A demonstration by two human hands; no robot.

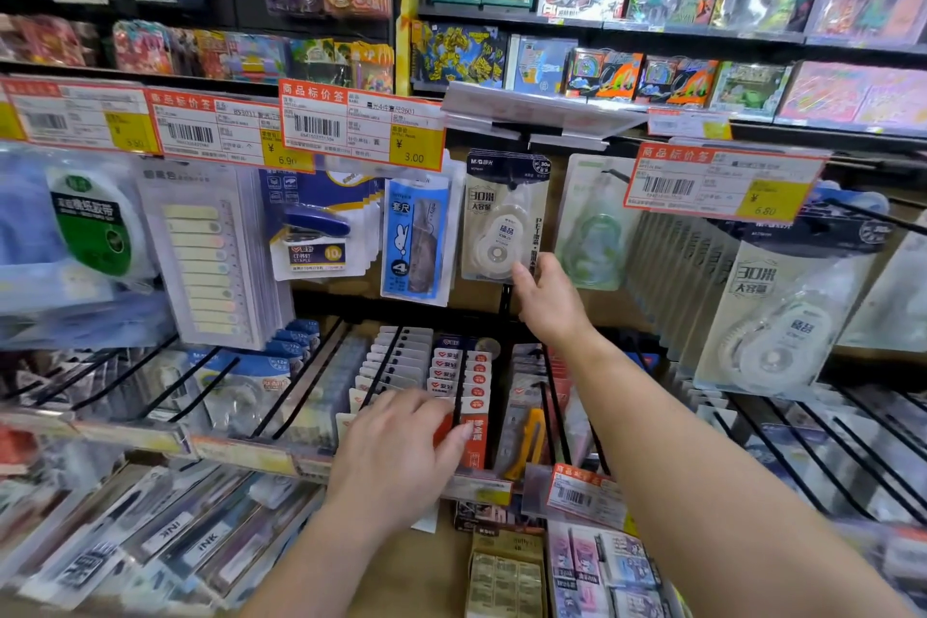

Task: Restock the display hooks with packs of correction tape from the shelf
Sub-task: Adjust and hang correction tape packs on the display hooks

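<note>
Two hands. Right hand [544,299] pinches bottom corner of tape packs [504,216], several stacked on one hook. Left hand [401,447], fingers relaxed, rests on red packs [474,422] below.

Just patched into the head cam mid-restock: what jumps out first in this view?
The right hand reaches up at centre, fingers on the bottom corner of a dark-topped correction tape pack hanging on its hook. Lower down, the left hand rests on red-and-white packs on the lower hooks. Bright orange price tags run along the top row, and a fuller row of the same correction tape hangs at right.
</note>
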